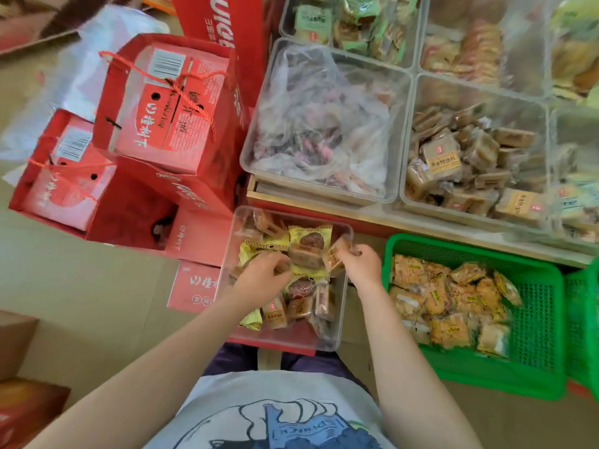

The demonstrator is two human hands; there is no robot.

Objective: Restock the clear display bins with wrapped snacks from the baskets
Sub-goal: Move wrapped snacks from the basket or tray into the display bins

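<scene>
- While I watch, the green plastic mesh basket [534, 322] of yellow-wrapped snacks sits lower right.
- Centre frame, the clear rectangular plastic bin [340, 319] holds mixed wrapped snacks.
- My left hand [262, 280] curls around snacks inside it.
- My right hand [363, 264] pinches a brown wrapped snack [334, 257].

Both hands reach into a clear bin [343, 332] of wrapped snacks: the right hand [361, 262] pinches a brown packet [337, 256], the left hand [262, 278] curls among yellow packets [309, 239]. A green basket [534, 319] of snacks sits right; red gift boxes [168, 108] stand far left.
</scene>
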